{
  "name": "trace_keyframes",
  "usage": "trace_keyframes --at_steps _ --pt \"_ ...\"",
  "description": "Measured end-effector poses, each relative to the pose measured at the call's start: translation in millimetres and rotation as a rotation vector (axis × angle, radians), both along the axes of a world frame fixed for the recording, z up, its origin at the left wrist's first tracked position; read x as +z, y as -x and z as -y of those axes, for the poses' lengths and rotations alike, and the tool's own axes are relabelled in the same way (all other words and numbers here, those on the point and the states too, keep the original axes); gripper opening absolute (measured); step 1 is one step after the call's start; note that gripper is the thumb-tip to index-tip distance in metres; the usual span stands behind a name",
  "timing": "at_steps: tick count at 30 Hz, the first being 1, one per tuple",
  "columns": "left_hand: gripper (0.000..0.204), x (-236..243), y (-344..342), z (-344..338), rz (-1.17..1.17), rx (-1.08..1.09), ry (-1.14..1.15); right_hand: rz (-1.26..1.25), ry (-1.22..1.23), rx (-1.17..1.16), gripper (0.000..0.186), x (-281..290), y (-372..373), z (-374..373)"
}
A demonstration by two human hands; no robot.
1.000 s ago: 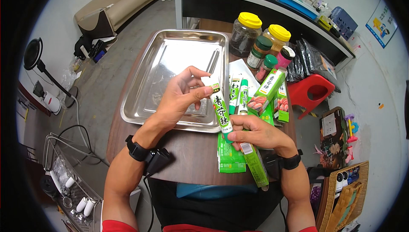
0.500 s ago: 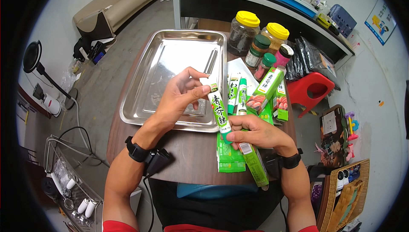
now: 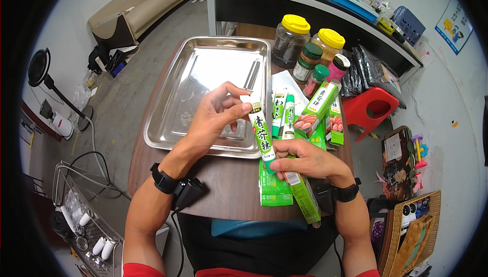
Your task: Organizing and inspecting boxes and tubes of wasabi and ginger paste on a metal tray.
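The left grip [image 3: 218,117] is closed with thumb and fingers on the pale upper end of a white and green tube [image 3: 262,133], and the right grip [image 3: 307,159] is clamped on its green cap [image 3: 269,166], so the tube slants between the two grips, above the surface [image 3: 223,193]. Its label faces up, with large dark characters running down its length and a small dark patch of print by the left grip. Three tubes show in all: this one, plus a second tube [image 3: 277,109] and a third tube [image 3: 289,117] lying beyond the right grip, both printed with dark characters. Three green boxes can be counted: a box [image 3: 319,103] and another box [image 3: 335,122] beyond the right grip, both with characters and pictures of food, and a lower box [image 3: 305,198] on the near side of that grip, with a barcode [image 3: 293,177]. Green packets [image 3: 276,188] with fine print lie beneath the tube; how many overlap I cannot tell. Five jars stand farther beyond the right grip: two jars with yellow lids [image 3: 296,23], two with green lids [image 3: 312,51] and a pink jar [image 3: 337,67] with a dark lid. One metal tray [image 3: 213,68] lies beyond the left grip, with slim metal tongs [image 3: 251,75] in it.
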State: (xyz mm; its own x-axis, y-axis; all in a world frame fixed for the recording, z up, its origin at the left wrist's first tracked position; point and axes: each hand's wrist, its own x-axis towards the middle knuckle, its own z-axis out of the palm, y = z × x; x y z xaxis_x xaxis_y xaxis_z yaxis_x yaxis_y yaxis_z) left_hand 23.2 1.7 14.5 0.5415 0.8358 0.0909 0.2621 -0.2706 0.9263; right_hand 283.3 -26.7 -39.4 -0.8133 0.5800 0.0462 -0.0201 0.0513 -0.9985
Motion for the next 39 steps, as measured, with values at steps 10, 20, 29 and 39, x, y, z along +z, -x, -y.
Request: trace_keyframes --at_steps 10,20,29,39 --pt "0.056 0.2 4.1 1.4 -0.018 -0.026 -0.007 0.053 -0.023 -0.006 0.034 5.4 -1.1 0.4" --pt "0.057 -8.2 0.8 2.1 -0.046 -0.131 -0.008 0.116 0.038 0.043 0.033 24.3 -1.2 3.5" --pt "0.058 -9.3 -1.9 12.1 -0.074 -0.167 -0.03 0.109 0.03 0.01 0.032 25.0 -5.7 2.2" --pt "0.06 -20.5 -1.0 12.0 -0.136 -0.186 -0.185 0.12 0.032 -0.006 0.032 22.9 19.0 -2.0"
